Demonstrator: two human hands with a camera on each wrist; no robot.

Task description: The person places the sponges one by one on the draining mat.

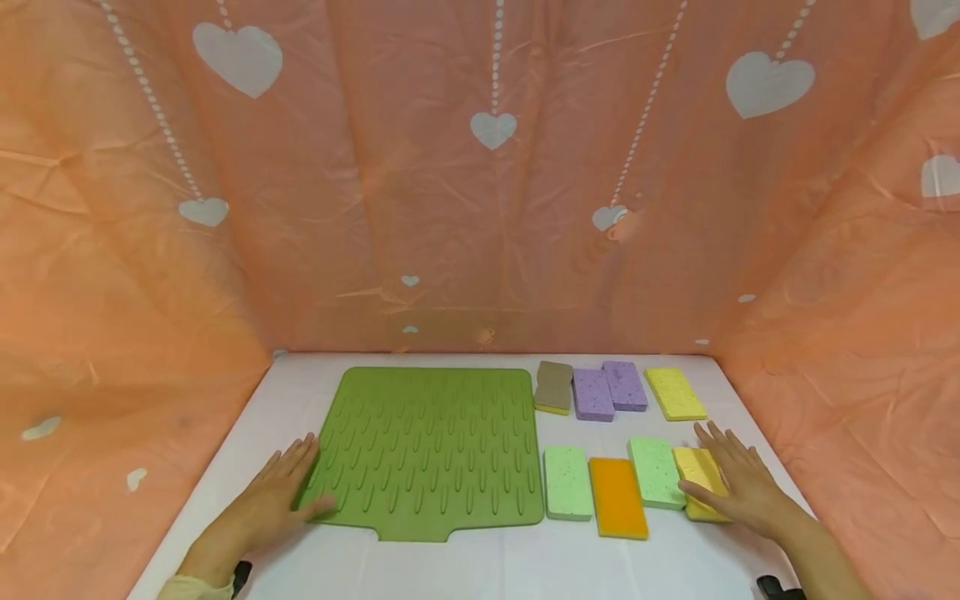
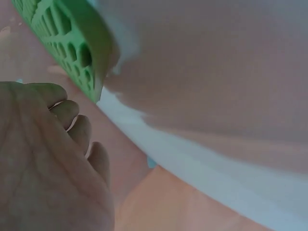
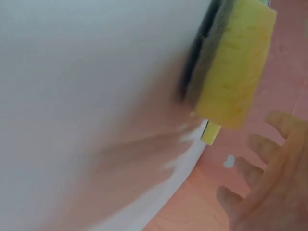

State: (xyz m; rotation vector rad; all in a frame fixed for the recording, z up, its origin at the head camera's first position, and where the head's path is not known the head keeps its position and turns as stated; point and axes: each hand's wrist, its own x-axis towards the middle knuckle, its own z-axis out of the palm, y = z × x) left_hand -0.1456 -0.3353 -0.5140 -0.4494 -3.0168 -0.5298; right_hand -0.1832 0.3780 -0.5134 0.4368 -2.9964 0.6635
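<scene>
A green ridged drying mat with a short spout at its near edge lies on the left of the table. My left hand is spread at its left edge, its thumb overlapping the near corner in the head view. The left wrist view shows nothing in that palm. My right hand is spread over the near right yellow sponge, partly hiding it. In the right wrist view the yellow sponge shows a dark scouring underside, and the fingers are straight beside it.
Near row: two light green sponges with an orange sponge between them. Far row: a grey-topped sponge, two purple sponges and another yellow sponge. Orange heart-patterned cloth walls enclose the white table.
</scene>
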